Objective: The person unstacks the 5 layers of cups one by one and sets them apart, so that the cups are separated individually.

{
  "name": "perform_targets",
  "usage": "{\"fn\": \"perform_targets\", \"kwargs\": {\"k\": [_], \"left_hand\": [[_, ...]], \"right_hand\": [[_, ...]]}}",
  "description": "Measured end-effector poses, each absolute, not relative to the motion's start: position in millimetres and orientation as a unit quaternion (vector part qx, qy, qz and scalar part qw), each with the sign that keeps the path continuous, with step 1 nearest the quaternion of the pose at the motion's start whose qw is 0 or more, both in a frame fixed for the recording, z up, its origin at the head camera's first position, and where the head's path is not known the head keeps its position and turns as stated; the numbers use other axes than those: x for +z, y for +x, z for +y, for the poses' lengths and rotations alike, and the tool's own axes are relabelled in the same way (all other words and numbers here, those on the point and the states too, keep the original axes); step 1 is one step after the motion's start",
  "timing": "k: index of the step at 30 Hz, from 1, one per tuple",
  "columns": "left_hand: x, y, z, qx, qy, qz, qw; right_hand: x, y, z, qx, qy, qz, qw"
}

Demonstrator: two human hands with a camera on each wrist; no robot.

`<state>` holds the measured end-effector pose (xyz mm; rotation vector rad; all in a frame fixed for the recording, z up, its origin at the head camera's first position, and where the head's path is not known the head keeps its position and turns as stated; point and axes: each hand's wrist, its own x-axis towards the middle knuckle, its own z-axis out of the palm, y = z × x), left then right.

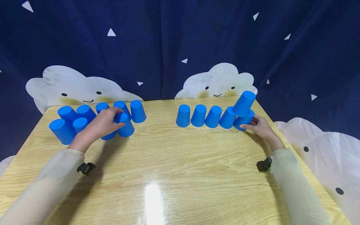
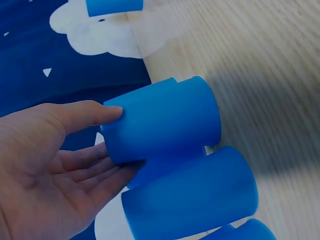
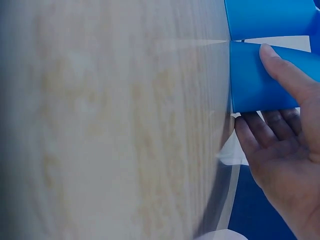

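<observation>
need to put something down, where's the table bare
Bare table lies up front between the left sleeve and right sleeve, and farther back between the left cups and the right row of cups. Crowded: around the left hand and right hand, where cups stand close together.

Behind the table (image 1: 174, 156) there hangs a dark blue cloth (image 1: 202, 28) with some soft folds. On it are small white triangles (image 1: 111, 32) and big white clouds (image 1: 219, 76), some with smiling faces. The table is of light wood with visible grain, and a bright reflection (image 1: 154, 201) lies on its near part.
</observation>
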<state>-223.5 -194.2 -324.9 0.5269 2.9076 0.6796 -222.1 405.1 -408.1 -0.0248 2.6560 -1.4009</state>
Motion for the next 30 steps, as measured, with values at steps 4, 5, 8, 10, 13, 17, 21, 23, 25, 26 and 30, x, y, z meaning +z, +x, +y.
{"fn": "perform_targets", "kwargs": {"k": [4,5,8,10,13,17,21,23,25,26,30], "left_hand": [[-323,-223,-192,0.210,0.171,0.961,0.059],[-322,-223,-192,0.208,0.171,0.961,0.061],[-320,-222,-194,0.207,0.170,0.961,0.069],[-317,-222,-194,0.209,0.172,0.960,0.070],[-311,-222,-191,0.215,0.177,0.958,0.063],[-302,-222,-178,0.228,0.190,0.954,0.047],[-297,-224,-157,0.241,0.211,0.947,0.039],[-295,-227,-144,0.246,0.222,0.943,0.035],[-293,-230,-129,0.253,0.234,0.938,0.035],[-292,-232,-120,0.258,0.241,0.935,0.031],[-288,-239,-84,0.265,0.272,0.925,0.014]], "right_hand": [[-409,-223,405,-0.464,-0.009,0.883,0.069],[-409,-223,405,-0.465,-0.008,0.882,0.070],[-409,-224,404,-0.467,-0.007,0.881,0.072],[-409,-225,404,-0.470,-0.006,0.880,0.073],[-408,-224,404,-0.473,-0.004,0.878,0.076],[-407,-223,404,-0.476,0.001,0.876,0.076],[-407,-222,404,-0.477,0.002,0.875,0.076],[-408,-222,405,-0.477,0.002,0.875,0.077],[-409,-223,405,-0.477,0.002,0.876,0.077],[-409,-223,405,-0.477,0.002,0.876,0.076],[-409,-224,404,-0.475,0.002,0.877,0.075]]}}
